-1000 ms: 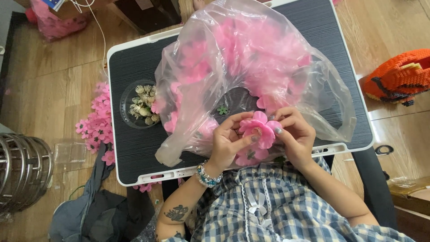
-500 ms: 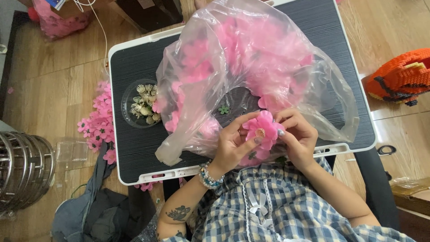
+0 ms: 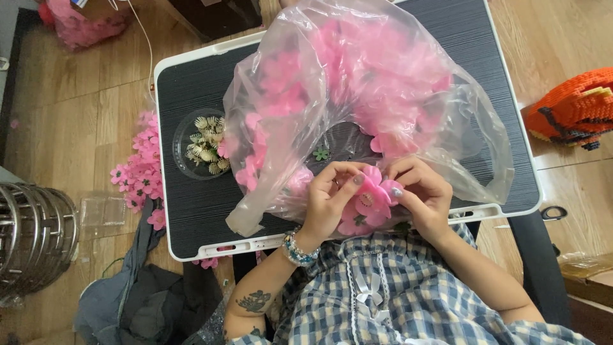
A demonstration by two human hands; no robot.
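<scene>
Both of our hands meet at the near edge of the tray [image 3: 191, 230]: our left hand [image 3: 329, 198] and right hand [image 3: 424, 195] each pinch the same pink flower [image 3: 370, 201] between curled fingertips, holding it just above our checked shirt [image 3: 389, 300]. We wear a beaded bracelet [image 3: 297, 248] on the left wrist. Just beyond the flower we see a clear plastic bag [image 3: 364, 96] full of pink petals, spread over the dark tray top. Left of the bag sits a small round dish [image 3: 201, 152] of pale flower centres. Farther left, more pink flowers [image 3: 140, 169] lie on the wooden floor [image 3: 76, 128].
</scene>
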